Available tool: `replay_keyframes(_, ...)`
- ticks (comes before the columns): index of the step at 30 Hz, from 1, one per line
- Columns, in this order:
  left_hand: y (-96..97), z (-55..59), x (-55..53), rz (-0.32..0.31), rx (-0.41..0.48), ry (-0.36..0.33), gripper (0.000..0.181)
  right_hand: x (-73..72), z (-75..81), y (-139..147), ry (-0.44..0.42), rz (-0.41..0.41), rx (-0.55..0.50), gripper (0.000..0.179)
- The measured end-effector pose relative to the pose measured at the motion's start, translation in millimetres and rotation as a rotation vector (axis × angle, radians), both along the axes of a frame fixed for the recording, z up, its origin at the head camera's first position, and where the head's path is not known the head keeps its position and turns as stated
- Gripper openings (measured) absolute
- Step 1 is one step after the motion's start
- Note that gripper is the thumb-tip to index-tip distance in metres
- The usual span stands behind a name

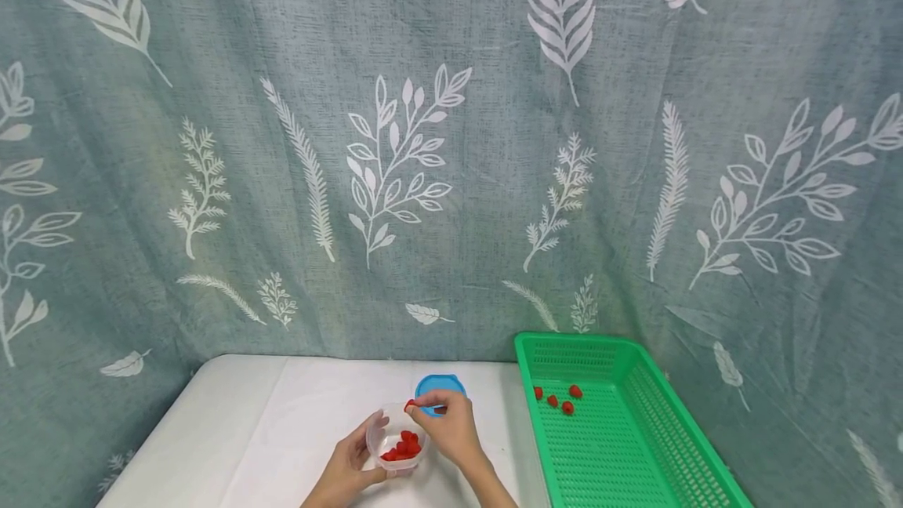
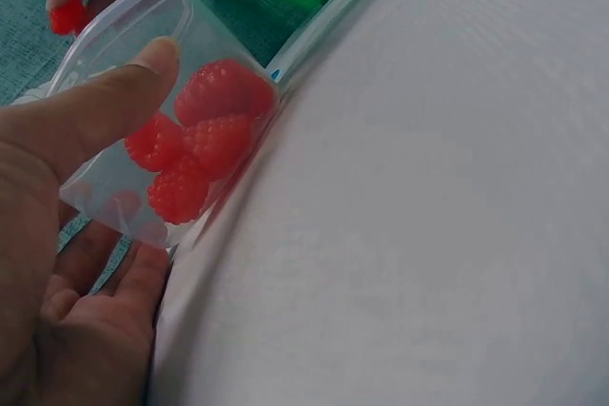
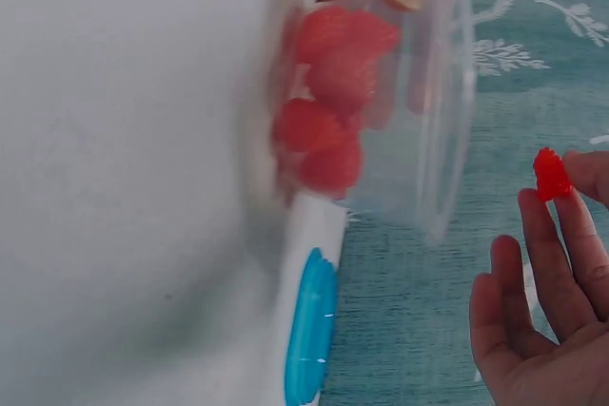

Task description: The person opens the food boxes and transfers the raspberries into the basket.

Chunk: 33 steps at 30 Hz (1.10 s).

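Note:
A small clear plastic cup (image 1: 390, 436) stands on the white table (image 1: 282, 429) with several red raspberries (image 1: 404, 447) inside. My left hand (image 1: 353, 457) grips the cup (image 2: 143, 111) from the left, thumb along its wall. My right hand (image 1: 446, 422) hovers just above the cup's rim and pinches one raspberry (image 1: 409, 406) in its fingertips. The right wrist view shows that berry (image 3: 550, 174) at my fingertips, beside the cup's open mouth (image 3: 447, 111). The berries in the cup (image 2: 205, 135) lie piled at its bottom.
A blue lid (image 1: 439, 387) lies flat on the table just behind the cup. A green perforated basket (image 1: 635, 445) stands to the right with three raspberries (image 1: 560, 398) in its far end. A leaf-patterned curtain (image 1: 451, 147) hangs behind the table.

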State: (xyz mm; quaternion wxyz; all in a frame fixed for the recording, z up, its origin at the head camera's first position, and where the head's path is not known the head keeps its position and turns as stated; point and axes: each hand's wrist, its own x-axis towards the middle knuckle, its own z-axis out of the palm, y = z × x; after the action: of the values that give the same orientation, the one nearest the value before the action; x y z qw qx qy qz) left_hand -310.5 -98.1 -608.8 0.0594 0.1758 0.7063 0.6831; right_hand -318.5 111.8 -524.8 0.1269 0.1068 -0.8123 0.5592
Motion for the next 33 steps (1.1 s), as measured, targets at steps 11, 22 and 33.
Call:
replay_keyframes(11, 0.0, 0.0, -0.3, 0.005, -0.011, 0.033, 0.094, 22.6, 35.6, 11.3, -0.033, 0.049, -0.176, 0.019)
replay_keyframes(22, 1.3, 4.9, 0.1, 0.023, -0.014, 0.002, 0.092, 67.5, 93.4, 44.7, -0.014, 0.252, -0.085, 0.020)
replay_keyframes(33, 2.0, 2.4, 1.1, 0.022, 0.011, 0.006, 0.093, 91.0, 129.1, 103.2, 0.054, 0.220, -0.039, 0.020)
